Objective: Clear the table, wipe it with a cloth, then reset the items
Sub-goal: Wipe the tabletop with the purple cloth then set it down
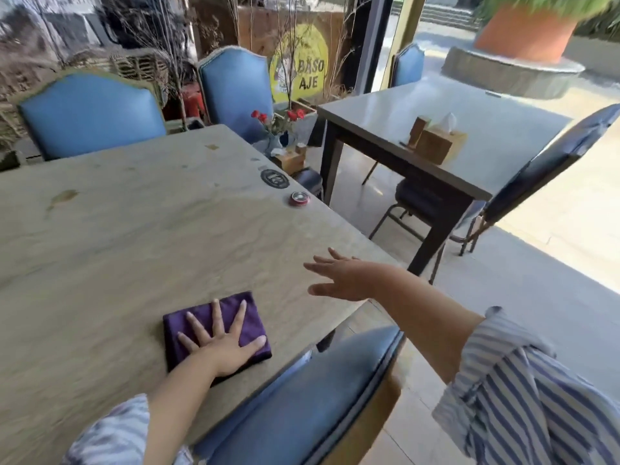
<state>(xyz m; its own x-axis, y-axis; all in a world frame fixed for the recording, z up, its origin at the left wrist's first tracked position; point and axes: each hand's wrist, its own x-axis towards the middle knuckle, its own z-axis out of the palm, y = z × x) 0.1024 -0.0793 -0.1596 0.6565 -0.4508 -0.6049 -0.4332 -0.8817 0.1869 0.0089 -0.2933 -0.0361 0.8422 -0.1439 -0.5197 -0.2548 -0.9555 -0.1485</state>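
Left hand [221, 350]: laid palm-down on a folded purple cloth [254, 310], all fingers straight and spread wide, thumb out toward the right. It presses flat on the fabric and grips nothing.

Right hand [339, 278]: stretched forward above the right edge of the table [134, 246], palm down, fingers straight and spread. It holds nothing, and whether it touches the surface cannot be told. Both forearms emerge from rolled-up striped sleeves [536, 397].

The cloth lies flat on the pale stone-patterned table, near its front edge and just behind the back of a blue chair [318, 391] tucked in at that side.

Near the far right edge of the same table sit a round red and silver button [298, 198] and, just behind it, a black disc [274, 178].

Beyond that edge, a vase of red flowers [275, 129] and a small wooden box [290, 157] stand off the table, close together on a lower surface.

Two more blue chairs [90, 115] stand at the far side. To the right, well apart, a second table [486, 135] carries a wooden tissue box [439, 142].
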